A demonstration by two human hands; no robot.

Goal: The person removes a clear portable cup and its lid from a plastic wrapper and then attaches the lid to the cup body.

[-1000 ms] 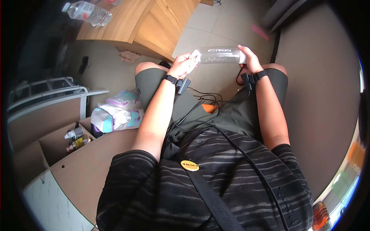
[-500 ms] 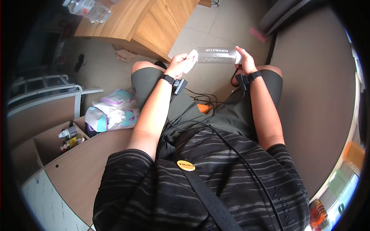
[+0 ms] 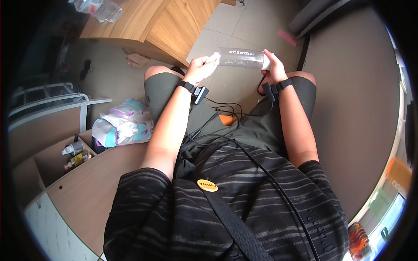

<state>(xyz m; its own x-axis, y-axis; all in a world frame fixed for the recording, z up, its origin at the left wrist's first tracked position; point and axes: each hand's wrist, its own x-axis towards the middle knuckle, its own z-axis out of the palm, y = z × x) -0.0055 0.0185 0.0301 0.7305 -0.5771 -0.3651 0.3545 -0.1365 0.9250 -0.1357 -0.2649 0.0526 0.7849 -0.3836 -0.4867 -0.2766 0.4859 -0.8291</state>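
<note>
A clear cylindrical portable cup (image 3: 241, 59) lies sideways in the air between my hands, above the floor and in front of my knees. My right hand (image 3: 275, 68) grips its white end piece (image 3: 266, 62). At the cup's other end my left hand (image 3: 200, 70) is closed around a crumpled white tissue (image 3: 215, 58), pressed against the opening or rim there. The fingers of the left hand partly hide how far the tissue reaches.
A wooden table (image 3: 143, 21) with a clear plastic bottle (image 3: 102, 9) stands at the far left. A white and purple bag (image 3: 124, 126) rests beside my left leg, near an open compartment (image 3: 56, 158) holding small bottles. Black cables (image 3: 217, 108) cross my lap.
The cup has shifted slightly up and to the left in view and tilts a little, its left end higher. Less of the tissue shows beyond my left fingers.
</note>
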